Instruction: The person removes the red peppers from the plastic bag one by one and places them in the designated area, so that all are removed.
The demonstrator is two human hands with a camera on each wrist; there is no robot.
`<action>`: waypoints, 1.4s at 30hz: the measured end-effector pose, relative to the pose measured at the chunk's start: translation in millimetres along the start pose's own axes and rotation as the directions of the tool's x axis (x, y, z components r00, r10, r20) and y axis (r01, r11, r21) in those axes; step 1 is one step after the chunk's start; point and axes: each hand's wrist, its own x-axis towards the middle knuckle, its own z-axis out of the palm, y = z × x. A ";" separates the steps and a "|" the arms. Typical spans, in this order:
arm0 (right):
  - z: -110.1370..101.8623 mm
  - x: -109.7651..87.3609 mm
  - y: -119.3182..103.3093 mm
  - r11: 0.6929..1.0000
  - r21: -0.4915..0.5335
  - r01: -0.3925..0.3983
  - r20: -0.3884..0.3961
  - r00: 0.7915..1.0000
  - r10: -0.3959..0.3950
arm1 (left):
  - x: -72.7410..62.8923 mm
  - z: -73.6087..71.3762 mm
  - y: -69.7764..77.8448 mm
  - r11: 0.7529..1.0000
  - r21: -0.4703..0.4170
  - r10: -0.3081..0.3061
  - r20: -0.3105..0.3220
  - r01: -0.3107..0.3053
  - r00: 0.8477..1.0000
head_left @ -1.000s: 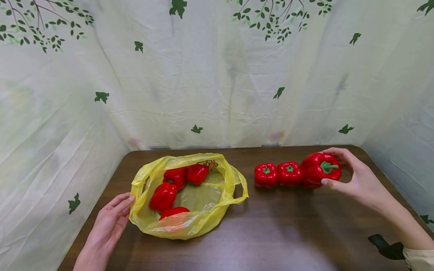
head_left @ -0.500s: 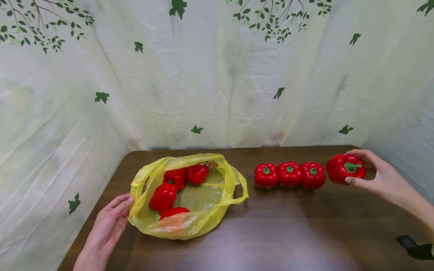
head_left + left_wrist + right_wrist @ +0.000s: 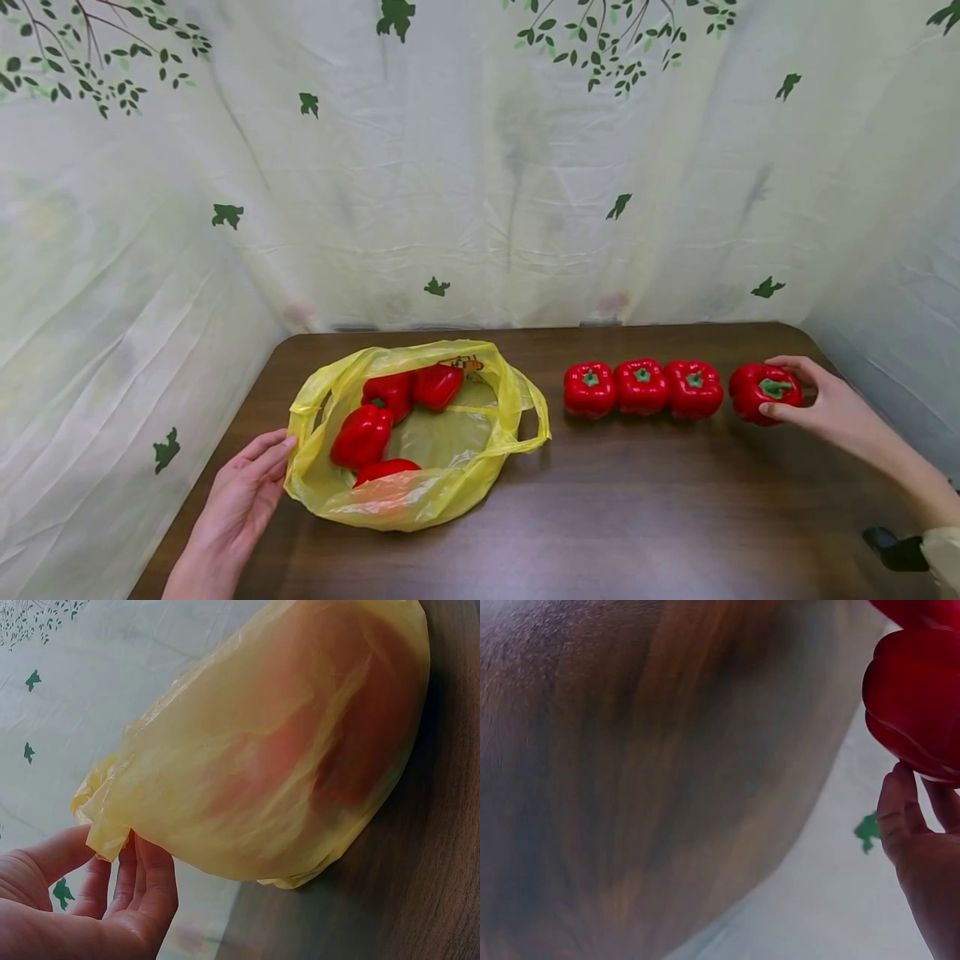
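A yellow plastic bag [image 3: 491, 479] sits with its mouth wide on the left of the table, several red bell peppers [image 3: 362, 437] inside. My left hand [image 3: 240, 500] pinches the bag's left rim between thumb and fingers; the left wrist view shows the plastic gathered at the fingertips. At the far right, my right hand [image 3: 828, 406] grips a red bell pepper [image 3: 752, 393] from its right side, thumb at the front, green stem facing the hand. The same pepper [image 3: 915, 705] appears at the edge of the right wrist view.
Three more red bell peppers [image 3: 642, 392] stand in a touching row, stems up, just left of the held one, with a small gap between. The dark wooden table [image 3: 600, 517] ends at a pale leaf-printed curtain [image 3: 517, 192] behind and at both sides.
My right hand has moved the bell pepper right from over the row's end, then lowered it to the table beside the row. The left hand and bag have stayed still.
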 end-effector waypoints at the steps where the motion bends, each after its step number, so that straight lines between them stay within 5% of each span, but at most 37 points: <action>1: 1.5 1.4 2.4 1.000 -0.002 -0.005 0.009 1.000 0.005 | -0.2 -0.1 -0.3 1.000 0.000 0.003 0.004 -0.003 1.000; 16: 18.6 11.7 12.6 1.000 0.014 -0.003 0.023 1.000 0.003 | 2.1 -1.1 -4.4 0.998 -0.015 0.054 0.060 -0.053 0.997; 42: 24.7 10.6 10.7 0.998 0.069 0.013 0.029 0.999 -0.015 | 2.1 -2.8 -2.0 1.000 -0.015 0.027 0.011 -0.027 1.000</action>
